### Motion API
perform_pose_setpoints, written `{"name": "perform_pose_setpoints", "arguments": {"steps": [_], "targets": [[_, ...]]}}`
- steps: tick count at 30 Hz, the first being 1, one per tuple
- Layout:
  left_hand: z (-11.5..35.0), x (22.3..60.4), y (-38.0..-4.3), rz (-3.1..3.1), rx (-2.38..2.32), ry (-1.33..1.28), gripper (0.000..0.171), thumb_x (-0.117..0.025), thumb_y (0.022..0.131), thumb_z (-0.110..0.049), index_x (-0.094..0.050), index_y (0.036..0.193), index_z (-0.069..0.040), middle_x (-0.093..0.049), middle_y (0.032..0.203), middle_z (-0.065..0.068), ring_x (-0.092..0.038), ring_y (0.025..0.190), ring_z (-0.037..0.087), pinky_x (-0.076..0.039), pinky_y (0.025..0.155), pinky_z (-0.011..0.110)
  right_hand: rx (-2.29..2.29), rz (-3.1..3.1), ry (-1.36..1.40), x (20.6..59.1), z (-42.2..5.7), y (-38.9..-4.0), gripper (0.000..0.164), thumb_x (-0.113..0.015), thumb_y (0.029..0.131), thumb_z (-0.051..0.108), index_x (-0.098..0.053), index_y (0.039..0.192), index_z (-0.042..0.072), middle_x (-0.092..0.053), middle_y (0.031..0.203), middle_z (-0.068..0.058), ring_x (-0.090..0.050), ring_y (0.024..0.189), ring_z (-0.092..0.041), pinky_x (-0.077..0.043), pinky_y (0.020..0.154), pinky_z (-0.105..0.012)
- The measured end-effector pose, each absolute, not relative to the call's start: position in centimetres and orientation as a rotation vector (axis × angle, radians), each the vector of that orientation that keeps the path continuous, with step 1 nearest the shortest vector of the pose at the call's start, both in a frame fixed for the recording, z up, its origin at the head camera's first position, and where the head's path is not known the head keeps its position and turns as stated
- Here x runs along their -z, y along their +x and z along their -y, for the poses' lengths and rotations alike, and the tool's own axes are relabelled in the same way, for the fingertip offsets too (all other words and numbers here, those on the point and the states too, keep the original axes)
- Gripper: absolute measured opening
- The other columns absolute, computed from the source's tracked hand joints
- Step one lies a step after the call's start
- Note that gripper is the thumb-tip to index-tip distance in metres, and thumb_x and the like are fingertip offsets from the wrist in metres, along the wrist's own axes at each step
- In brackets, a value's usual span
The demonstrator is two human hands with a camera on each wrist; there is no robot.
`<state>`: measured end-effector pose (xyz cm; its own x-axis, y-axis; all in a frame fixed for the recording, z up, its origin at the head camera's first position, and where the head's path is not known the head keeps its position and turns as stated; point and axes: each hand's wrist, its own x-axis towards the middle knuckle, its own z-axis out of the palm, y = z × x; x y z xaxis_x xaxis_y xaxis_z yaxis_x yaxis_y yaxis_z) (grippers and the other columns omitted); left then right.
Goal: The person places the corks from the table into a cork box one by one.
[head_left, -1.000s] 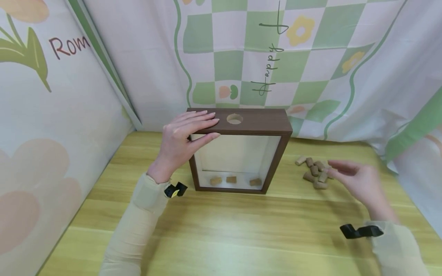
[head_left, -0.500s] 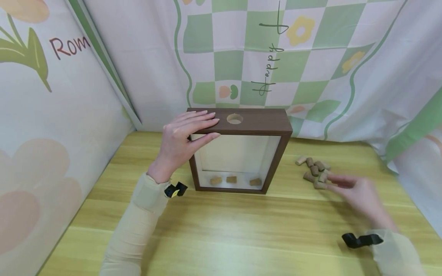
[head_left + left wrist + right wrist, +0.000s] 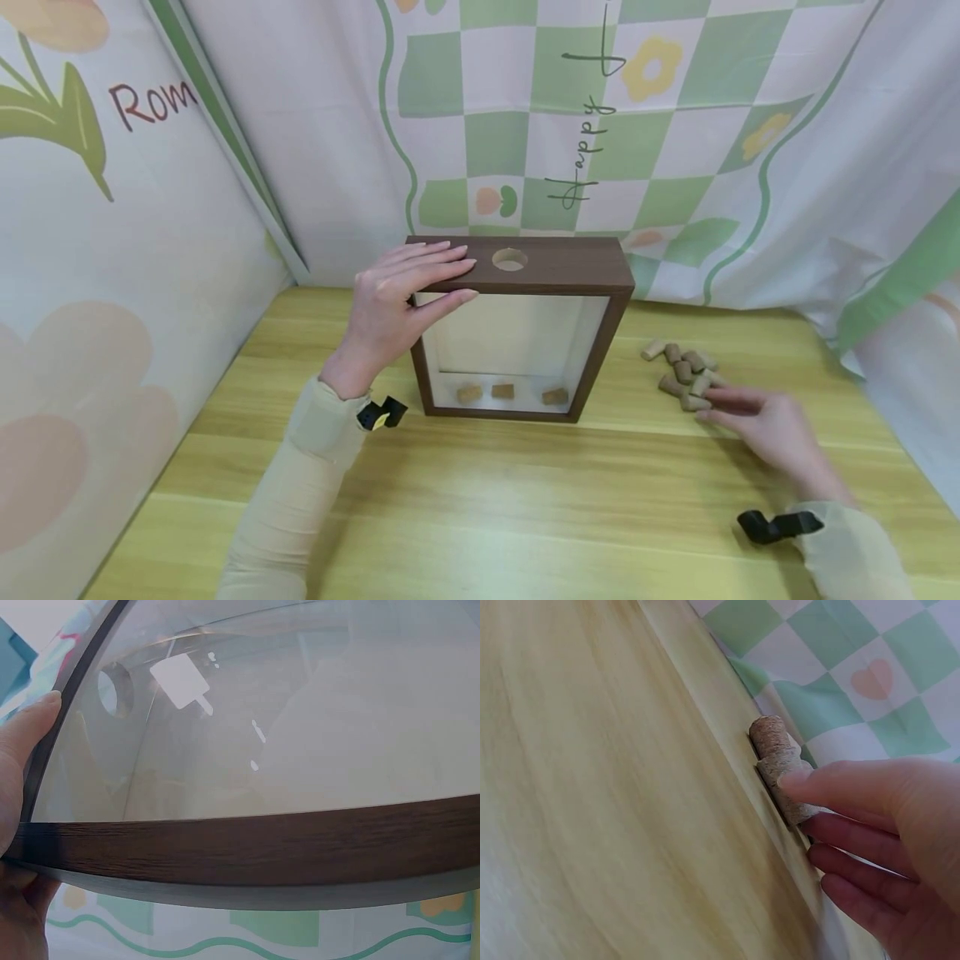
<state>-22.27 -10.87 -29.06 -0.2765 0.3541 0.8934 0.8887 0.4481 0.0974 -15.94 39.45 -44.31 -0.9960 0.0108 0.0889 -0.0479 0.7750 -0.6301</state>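
Observation:
My left hand (image 3: 386,287) lies over the left end of the top of a dark brown wooden shadow box frame (image 3: 562,262), fingers flat on top and thumb along the front edge. The frame stands upright, with a round hole (image 3: 510,260) in its top. Behind its clear front, several wine corks (image 3: 503,391) lie at the bottom. My right hand (image 3: 776,429) is at the near right side of a loose pile of wine corks (image 3: 683,371). Its thumb and forefinger are on either side of the nearest cork (image 3: 692,402); in the right wrist view the thumb tip (image 3: 793,780) overlaps a cork.
Everything stands on a wood-grain table (image 3: 495,508). A white and green checked curtain (image 3: 577,125) hangs close behind the frame, and a floral cloth (image 3: 127,275) rises along the left side. Black wrist straps (image 3: 780,527) are worn over pale sleeves.
My right hand has come nearer to me, from the pile's far right side to its nearest cork. My left hand and the frame stay as they were.

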Motion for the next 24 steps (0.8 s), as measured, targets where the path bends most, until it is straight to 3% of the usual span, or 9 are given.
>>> {"name": "perform_pose_setpoints", "arguments": {"steps": [2,4,8,10,13,16,18,24], "targets": [[10.92,28.98,-22.19,1.844,0.766,-1.057,0.037,-0.088,0.082,-0.022,-0.079,0.115,-0.008,-0.073,0.117,0.007,-0.067,0.115,0.022,-0.047,0.106,0.036,-1.026,2.879,0.03,44.39,-39.31,-15.99,0.049,-0.081,0.089,0.042,-0.074,0.122,0.007,-0.061,0.135,-0.022,-0.059,0.117,-0.03,-0.044,0.102,-0.053],[10.98,28.9,-22.12,1.851,0.749,-1.059,0.036,-0.087,0.083,-0.023,-0.079,0.115,-0.008,-0.073,0.118,0.007,-0.067,0.115,0.022,-0.047,0.106,0.036,-1.038,2.875,0.03,44.5,-39.21,-16.05,0.049,-0.081,0.089,0.04,-0.074,0.122,0.005,-0.06,0.136,-0.023,-0.055,0.121,-0.043,-0.038,0.1,-0.067],[11.01,28.85,-22.07,1.854,0.742,-1.062,0.036,-0.087,0.084,-0.022,-0.079,0.115,-0.008,-0.073,0.118,0.007,-0.067,0.115,0.022,-0.047,0.106,0.036,-1.048,2.869,0.023,44.67,-39.13,-16.09,0.048,-0.08,0.09,0.039,-0.073,0.122,0.004,-0.059,0.137,-0.024,-0.054,0.122,-0.045,-0.036,0.1,-0.069],[11.02,28.87,-22.08,1.854,0.742,-1.062,0.036,-0.087,0.084,-0.022,-0.079,0.115,-0.008,-0.073,0.118,0.007,-0.067,0.115,0.022,-0.046,0.106,0.036,-1.04,2.868,0.015,44.73,-39.12,-16.09,0.047,-0.08,0.09,0.04,-0.074,0.122,0.005,-0.06,0.135,-0.023,-0.058,0.118,-0.035,-0.039,0.099,-0.065],[11.01,28.9,-22.1,1.855,0.743,-1.06,0.036,-0.087,0.084,-0.022,-0.079,0.116,-0.008,-0.073,0.118,0.007,-0.067,0.116,0.022,-0.047,0.106,0.036,-1.02,2.861,0.012,44.84,-39.19,-16.12,0.044,-0.08,0.09,0.04,-0.075,0.12,0.008,-0.065,0.129,-0.021,-0.059,0.106,-0.006,-0.047,0.096,-0.039],[11.01,28.92,-22.11,1.856,0.744,-1.06,0.036,-0.087,0.084,-0.022,-0.079,0.116,-0.008,-0.073,0.118,0.007,-0.067,0.116,0.022,-0.047,0.106,0.036,-0.998,2.856,0.013,44.98,-39.34,-16.17,0.042,-0.081,0.089,0.04,-0.077,0.116,0.009,-0.069,0.122,-0.02,-0.05,0.094,0.014,-0.042,0.081,-0.019],[11.01,28.91,-22.1,1.856,0.746,-1.061,0.036,-0.087,0.084,-0.022,-0.079,0.116,-0.008,-0.073,0.118,0.007,-0.067,0.116,0.022,-0.047,0.106,0.037,-0.998,2.852,0.016,45.1,-39.45,-16.22,0.041,-0.082,0.089,0.04,-0.077,0.115,0.01,-0.07,0.12,-0.02,-0.048,0.092,0.017,-0.039,0.078,-0.016],[11.03,28.87,-22.07,1.857,0.746,-1.062,0.036,-0.087,0.084,-0.022,-0.079,0.116,-0.007,-0.073,0.118,0.007,-0.067,0.116,0.023,-0.046,0.106,0.036,-0.995,2.865,0.014,45.19,-39.55,-16.22,0.041,-0.081,0.089,0.041,-0.077,0.116,0.011,-0.069,0.122,-0.02,-0.047,0.095,0.015,-0.042,0.08,-0.021]]}}
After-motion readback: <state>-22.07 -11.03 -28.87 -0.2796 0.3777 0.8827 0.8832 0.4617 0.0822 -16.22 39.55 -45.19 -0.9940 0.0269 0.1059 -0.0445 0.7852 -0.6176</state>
